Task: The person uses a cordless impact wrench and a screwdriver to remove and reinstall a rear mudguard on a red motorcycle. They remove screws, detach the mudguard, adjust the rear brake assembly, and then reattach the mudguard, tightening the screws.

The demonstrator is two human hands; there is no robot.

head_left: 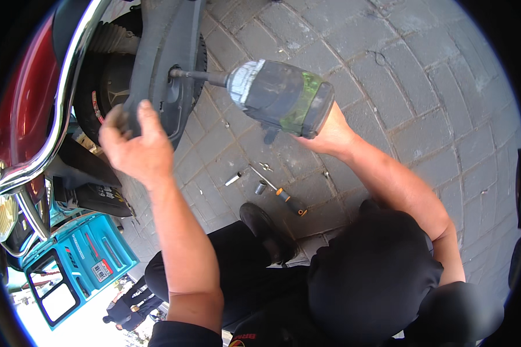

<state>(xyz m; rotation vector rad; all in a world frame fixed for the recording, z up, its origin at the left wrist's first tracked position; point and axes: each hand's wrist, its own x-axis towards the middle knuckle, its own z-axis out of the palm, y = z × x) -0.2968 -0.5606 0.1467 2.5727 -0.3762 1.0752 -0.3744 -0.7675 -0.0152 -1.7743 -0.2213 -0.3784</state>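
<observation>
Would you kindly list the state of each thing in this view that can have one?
Impact wrench: held in the right hand, its socket on the wheel hub.
Left hand: gripping the grey swing arm.
Screwdriver: lying loose on the paving.
Sockets: lying loose beside the screwdriver.

We looked down from a single head-worn fisheye camera, close over the forearms, facing the paved ground (422, 87); its rim bent the edges.
</observation>
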